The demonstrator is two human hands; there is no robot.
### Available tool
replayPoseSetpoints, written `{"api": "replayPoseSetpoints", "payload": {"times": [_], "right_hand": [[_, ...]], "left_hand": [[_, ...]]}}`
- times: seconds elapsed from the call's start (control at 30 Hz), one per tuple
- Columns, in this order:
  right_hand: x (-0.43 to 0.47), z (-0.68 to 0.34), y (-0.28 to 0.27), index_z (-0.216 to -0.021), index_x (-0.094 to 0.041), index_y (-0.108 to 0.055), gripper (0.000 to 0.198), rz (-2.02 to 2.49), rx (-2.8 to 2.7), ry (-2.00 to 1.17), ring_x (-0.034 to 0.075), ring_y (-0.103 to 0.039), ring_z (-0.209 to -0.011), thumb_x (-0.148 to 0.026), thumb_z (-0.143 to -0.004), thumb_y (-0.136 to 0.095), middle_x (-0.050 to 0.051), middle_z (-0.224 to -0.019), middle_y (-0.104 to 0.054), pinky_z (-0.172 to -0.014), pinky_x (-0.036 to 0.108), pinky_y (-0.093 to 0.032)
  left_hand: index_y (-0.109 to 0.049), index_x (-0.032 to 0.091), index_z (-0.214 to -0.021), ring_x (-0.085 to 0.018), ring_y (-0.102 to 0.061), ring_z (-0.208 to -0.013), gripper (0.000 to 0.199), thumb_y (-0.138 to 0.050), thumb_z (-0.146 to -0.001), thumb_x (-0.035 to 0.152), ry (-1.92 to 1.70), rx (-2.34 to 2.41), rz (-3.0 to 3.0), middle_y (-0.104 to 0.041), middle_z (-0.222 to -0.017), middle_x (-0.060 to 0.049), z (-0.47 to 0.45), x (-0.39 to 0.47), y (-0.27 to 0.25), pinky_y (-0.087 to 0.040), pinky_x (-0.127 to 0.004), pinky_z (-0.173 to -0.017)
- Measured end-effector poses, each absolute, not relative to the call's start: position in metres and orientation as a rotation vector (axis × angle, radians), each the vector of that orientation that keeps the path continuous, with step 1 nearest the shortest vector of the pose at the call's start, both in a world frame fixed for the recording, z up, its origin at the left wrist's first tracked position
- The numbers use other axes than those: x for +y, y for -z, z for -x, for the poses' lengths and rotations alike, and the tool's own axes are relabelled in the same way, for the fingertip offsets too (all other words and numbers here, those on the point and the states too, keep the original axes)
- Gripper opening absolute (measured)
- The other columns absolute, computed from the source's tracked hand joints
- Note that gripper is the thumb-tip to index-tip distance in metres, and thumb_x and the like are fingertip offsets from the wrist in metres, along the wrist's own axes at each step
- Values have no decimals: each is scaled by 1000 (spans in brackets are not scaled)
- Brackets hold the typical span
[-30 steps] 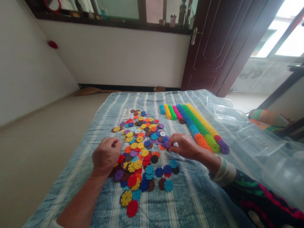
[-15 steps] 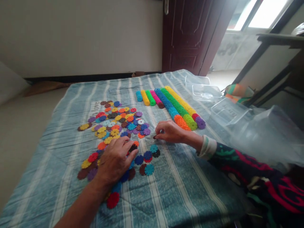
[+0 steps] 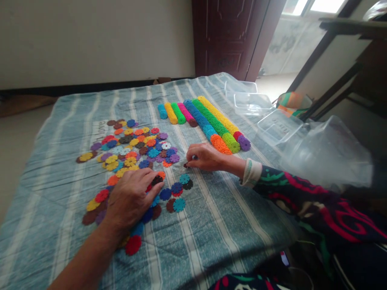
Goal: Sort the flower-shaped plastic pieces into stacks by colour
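Left hand (image 3: 130, 197) flat, fingers spread on discs (image 3: 133, 153). Right hand (image 3: 203, 157) pinched on small disc stack (image 3: 186, 164), just right of pile; rods (image 3: 208, 121) beyond it.

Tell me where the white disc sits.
In the head view, the white disc lies at the right edge of the loose disc pile, left of the right hand.

We see our left hand (image 3: 130, 199) lying palm down, bare forearm stretched forward, fingers (image 3: 152, 181) spread and slightly curled. Our right hand (image 3: 204, 157) reaches in from the right in a patterned sleeve, thumb and forefinger pinched together at their tips, wrist low.
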State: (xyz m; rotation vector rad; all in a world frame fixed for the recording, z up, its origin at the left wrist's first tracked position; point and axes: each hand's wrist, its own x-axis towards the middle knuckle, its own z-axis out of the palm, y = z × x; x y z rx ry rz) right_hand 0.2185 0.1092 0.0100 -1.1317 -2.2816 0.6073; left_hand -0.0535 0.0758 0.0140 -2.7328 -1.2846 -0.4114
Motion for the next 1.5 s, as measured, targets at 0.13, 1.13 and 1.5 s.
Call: {"api": "replayPoseSetpoints", "payload": {"times": [0.13, 1.13, 1.5], "right_hand": [[109, -221, -4, -75, -14, -67, 12, 1101, -2256, -589, 13, -54, -75, -18, -85, -73, 1, -80, -60, -69, 26, -36], [106, -219, 10, -83, -16, -63, 11, 1081, -2193, -535, 16, -53, -85, -20, -92, -65, 3, -88, -55, -76, 29, -38], [105, -219, 9, -83, -16, -63, 11, 1085, -2195, -530, 16, -53, -85, -20, -92, -65, 3, -87, -55, -77, 29, -39]], "left_hand": [[-68, 24, -105, -30, -61, -102, 30, -47, -93, 41, 417, -1271, 2794, -69, -110, -10, 57, 77, -16, -51, -48, -91], [-68, 19, -103, -27, -61, -90, 32, -40, -94, 33, 402, -1288, 2986, -70, -94, -10, 57, 88, -22, -49, -44, -85], [-70, 19, -92, -24, -60, -83, 34, -40, -93, 36, 334, -1290, 3033, -68, -85, -9, 52, 93, -27, -47, -41, -81]]}}
